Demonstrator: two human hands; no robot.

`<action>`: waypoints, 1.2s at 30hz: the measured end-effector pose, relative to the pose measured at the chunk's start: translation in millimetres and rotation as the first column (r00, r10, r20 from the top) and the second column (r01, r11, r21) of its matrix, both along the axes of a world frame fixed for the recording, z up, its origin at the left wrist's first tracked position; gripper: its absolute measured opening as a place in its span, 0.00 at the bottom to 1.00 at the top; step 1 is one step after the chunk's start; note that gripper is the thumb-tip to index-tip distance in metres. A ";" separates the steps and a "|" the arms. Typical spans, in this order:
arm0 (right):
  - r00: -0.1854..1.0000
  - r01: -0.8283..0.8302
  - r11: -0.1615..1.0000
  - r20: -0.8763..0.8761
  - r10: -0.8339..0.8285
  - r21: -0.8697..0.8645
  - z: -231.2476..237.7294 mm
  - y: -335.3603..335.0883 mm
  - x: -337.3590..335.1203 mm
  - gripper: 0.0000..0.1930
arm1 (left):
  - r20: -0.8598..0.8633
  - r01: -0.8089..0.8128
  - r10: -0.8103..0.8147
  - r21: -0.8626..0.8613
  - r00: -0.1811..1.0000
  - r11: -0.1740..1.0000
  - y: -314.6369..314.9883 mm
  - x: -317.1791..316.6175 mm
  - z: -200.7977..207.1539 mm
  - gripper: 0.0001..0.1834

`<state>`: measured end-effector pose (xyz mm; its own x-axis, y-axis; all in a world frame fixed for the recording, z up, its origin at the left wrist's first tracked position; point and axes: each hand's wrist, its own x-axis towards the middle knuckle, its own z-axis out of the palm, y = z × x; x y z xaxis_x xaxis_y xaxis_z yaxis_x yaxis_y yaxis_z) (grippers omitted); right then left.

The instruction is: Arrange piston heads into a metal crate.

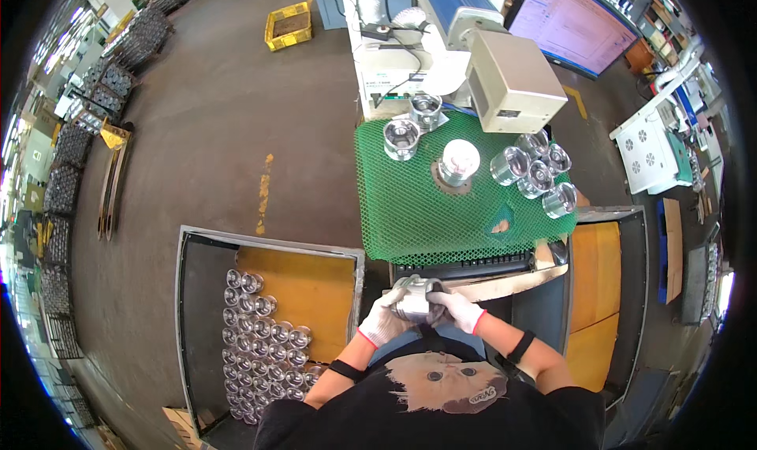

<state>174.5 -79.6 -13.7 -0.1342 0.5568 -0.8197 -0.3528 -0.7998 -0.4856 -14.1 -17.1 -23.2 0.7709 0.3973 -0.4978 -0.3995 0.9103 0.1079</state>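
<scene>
— Fingers (392, 298) curled: my gloved left hand (382, 322) and gloved right hand (464, 311) are pinching a silvery, hollow-looking cylindrical metal piece (414, 302) from either side.

— What's biggest around them?

— Left of my fingers and reaching back toward me, a dark, grey-rimmed, box-shaped bin (202, 324). Ahead of them, a green plastic mesh mat (410, 206). Off to their right, another dark bin (631, 269), lined with orange-yellow boards.

— Smaller than those?

— Well ahead and rightward, a beige, box-shaped machine head (516, 83) overhangs the mat's far side. Just past my fingertips, a long black keyboard (473, 267) sits below the mat's near edge.

— And the smallest?

— Shiny round metal cylinders. Many stand in rows (260, 346) in the left bin; a pair (402, 139) is ahead and slightly left, a cluster (536, 179) ahead and right. Between those, nearly straight ahead, one white-topped cylinder (460, 162) stands by itself.

— How does yours lie?

— Right between my fingers, short of the keyboard. Its long axis seems to run crosswise, though my gloves hide too much to be sure. Both hands touch it, so neither is nearer; the white-topped one lies a bit closer to my right.
</scene>
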 end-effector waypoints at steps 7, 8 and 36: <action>0.922 -0.189 0.978 0.361 0.144 0.092 -26.2 111.9 37.4 0.12 | -0.219 -0.330 0.349 0.119 0.911 0.936 4.2 -32.9 -10.3 0.32; 0.902 -0.179 0.971 0.421 0.097 0.160 -37.7 131.6 41.6 0.12 | -0.218 -0.338 0.357 0.124 0.908 0.933 2.3 -42.6 -11.9 0.32; -0.415 -0.533 0.846 0.867 -0.275 0.012 60.2 30.4 323.0 0.12 | -0.432 0.091 -0.039 0.100 0.901 0.991 76.2 85.9 0.8 0.29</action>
